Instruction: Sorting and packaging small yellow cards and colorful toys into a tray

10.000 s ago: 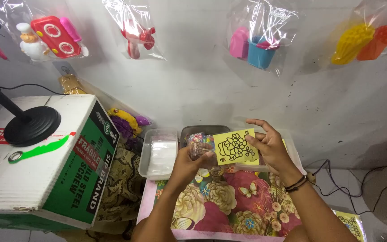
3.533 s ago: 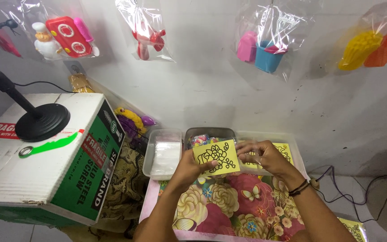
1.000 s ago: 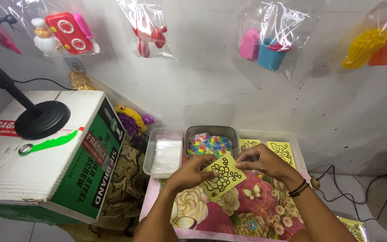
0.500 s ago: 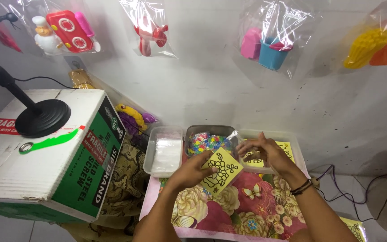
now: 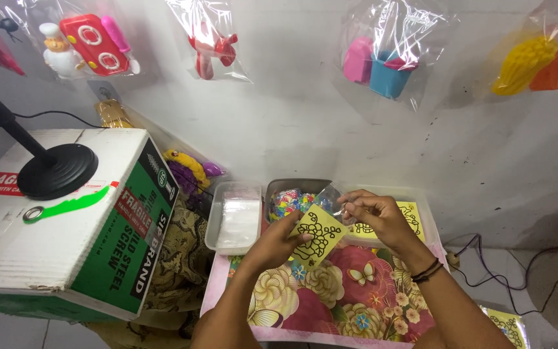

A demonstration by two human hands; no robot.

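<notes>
Holding a yellow card by its near-left edge, the left hand pinches it between thumb and fingers above the floral cloth. The right hand, just to the right, has its fingertips closed on a small clear bag at the card's far corner. This looks like the bagging step: the next move calls for the bag's mouth to be spread wide and lined up with the card's corner so the card slides in without buckling. The card is square, tilted like a diamond, bright yellow with a black outline pattern of loops and petals. Just beyond the hands sit a grey tray of coloured beads, a clear tub of plastic sleeves to its left, and more yellow cards in a tray at right.
</notes>
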